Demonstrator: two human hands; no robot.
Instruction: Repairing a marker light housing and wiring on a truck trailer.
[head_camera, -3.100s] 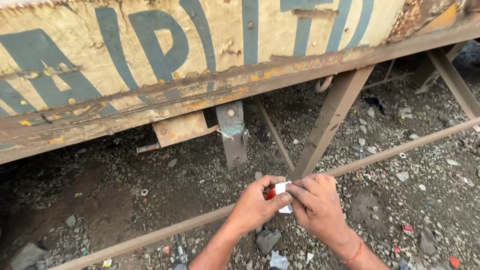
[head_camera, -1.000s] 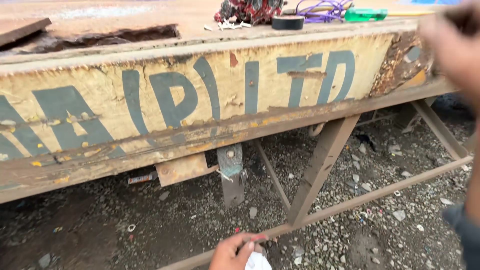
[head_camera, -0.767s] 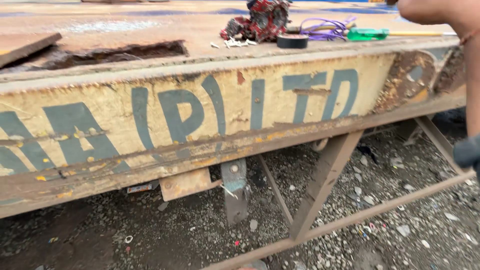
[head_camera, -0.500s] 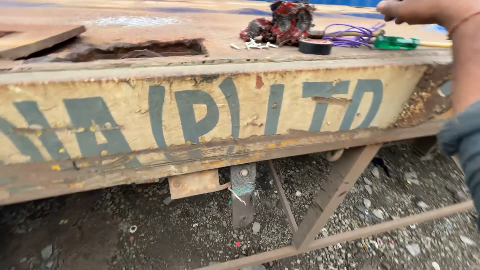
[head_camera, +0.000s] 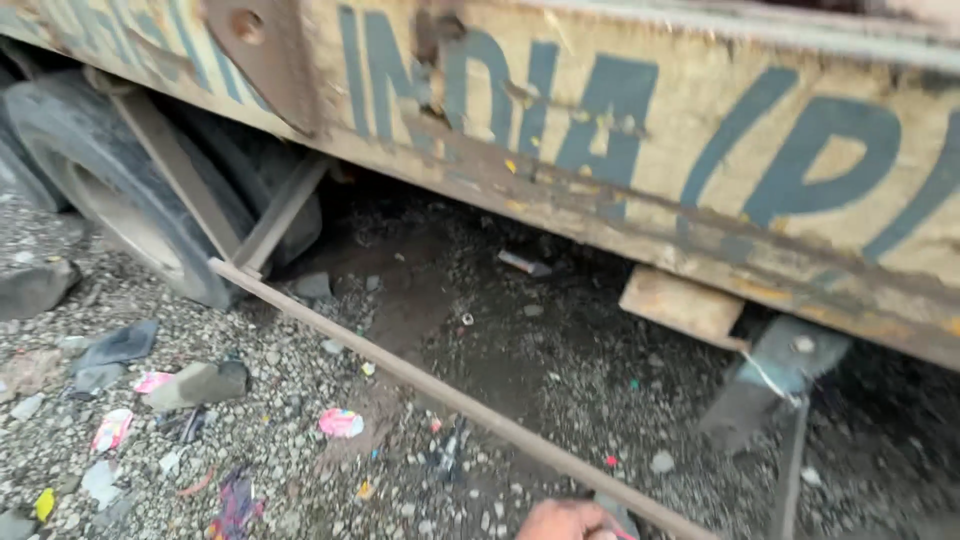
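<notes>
Showing view swung left and down from flatbed top to littered gravel beneath rusted yellow side panel (head_camera: 620, 130): one hand (head_camera: 565, 521) at bottom edge, side and grip indeterminate, just beside rusty under-rail bar (head_camera: 440, 395).

One bare grip (head_camera: 565, 522) shows, no glove or sleeve visible.

Flat daylight, overcast feel, no glare. Deep shadow under painted metal side panel (head_camera: 640, 170), darkest toward 3 o'clock. Gravel ground (head_camera: 300, 400) evenly lit at 8 o'clock. Motion blur across whole frame, edges smeared. Hand (head_camera: 565, 522) at 6 o'clock cropped, soft.
</notes>
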